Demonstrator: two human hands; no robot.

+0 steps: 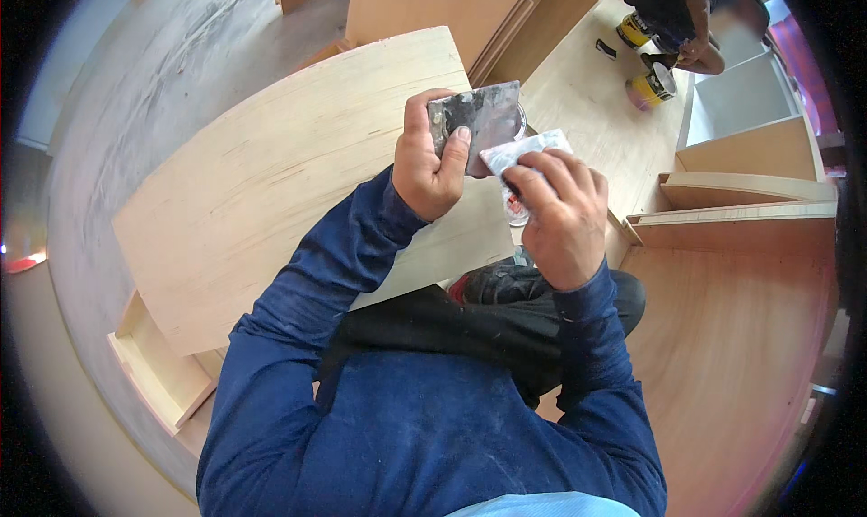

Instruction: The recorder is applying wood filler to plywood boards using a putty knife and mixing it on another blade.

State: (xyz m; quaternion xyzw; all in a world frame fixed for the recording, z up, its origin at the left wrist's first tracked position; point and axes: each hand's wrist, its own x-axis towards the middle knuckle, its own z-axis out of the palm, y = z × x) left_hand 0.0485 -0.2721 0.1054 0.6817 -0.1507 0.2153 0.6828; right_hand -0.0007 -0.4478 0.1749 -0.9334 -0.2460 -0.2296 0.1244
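Observation:
My left hand (428,176) grips a flat square plate (495,112) smeared dark grey, its thumb pressed across the face. To the right of it, my right hand (569,232) is closed on a smaller flat spreader (528,147) coated with whitish paste. The spreader's edge sits close by the plate's lower right corner; whether they touch I cannot tell. Both hands are held above the right end of a pale wooden panel (289,192) with a curved far edge. Behind the hands, a round tin (516,212) shows only in part.
At the far right another person (694,29) bends over a yellow and black bucket (652,87), beside a second bucket (634,31). Wooden cabinet parts (750,192) stand at the right. A wooden drawer-like frame (158,363) lies at the lower left.

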